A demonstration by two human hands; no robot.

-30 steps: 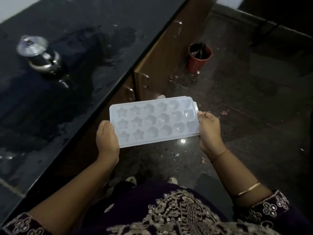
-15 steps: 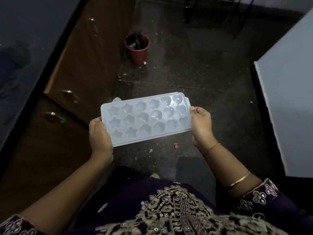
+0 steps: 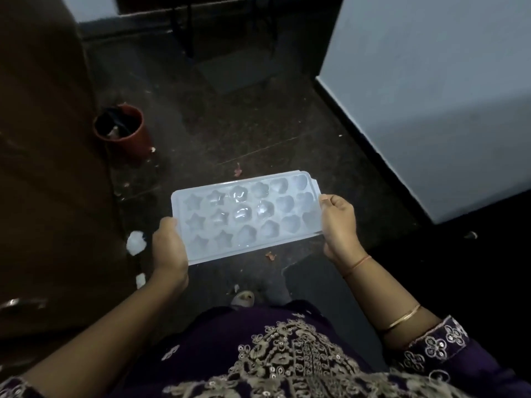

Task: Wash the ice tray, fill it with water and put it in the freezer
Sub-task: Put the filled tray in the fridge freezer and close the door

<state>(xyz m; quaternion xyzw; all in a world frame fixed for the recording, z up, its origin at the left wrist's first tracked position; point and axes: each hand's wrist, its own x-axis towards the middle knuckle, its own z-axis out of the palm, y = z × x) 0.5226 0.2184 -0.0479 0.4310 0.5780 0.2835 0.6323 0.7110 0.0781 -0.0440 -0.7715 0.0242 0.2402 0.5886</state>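
Turning to the right, the view has lost the dark surface that was on the left a second ago, and the pale panel [image 3: 431, 96] on the right has grown to fill that corner. The tray has kept its place between both hands.

The left hand [image 3: 169, 248] grips the near left corner of the ice tray [image 3: 244, 216], fingers curled under and thumb on the rim. The right hand [image 3: 339, 225] pinches the right short end the same way. With one hand at each end, the tray is carried flat at waist height. This is probably deliberate, since several of the star and round cells glint as if they hold water, and any tilt would spill it.

Below the tray lies the dark speckled floor [image 3: 230, 124], with a white scrap [image 3: 135, 242] just left of the left hand. Further left stands a brown cabinet front [image 3: 43, 168], and a red pot [image 3: 122, 130] sits at its foot. The pale panel may be the fridge, which would make this the carry to the freezer, though no door or handle shows.
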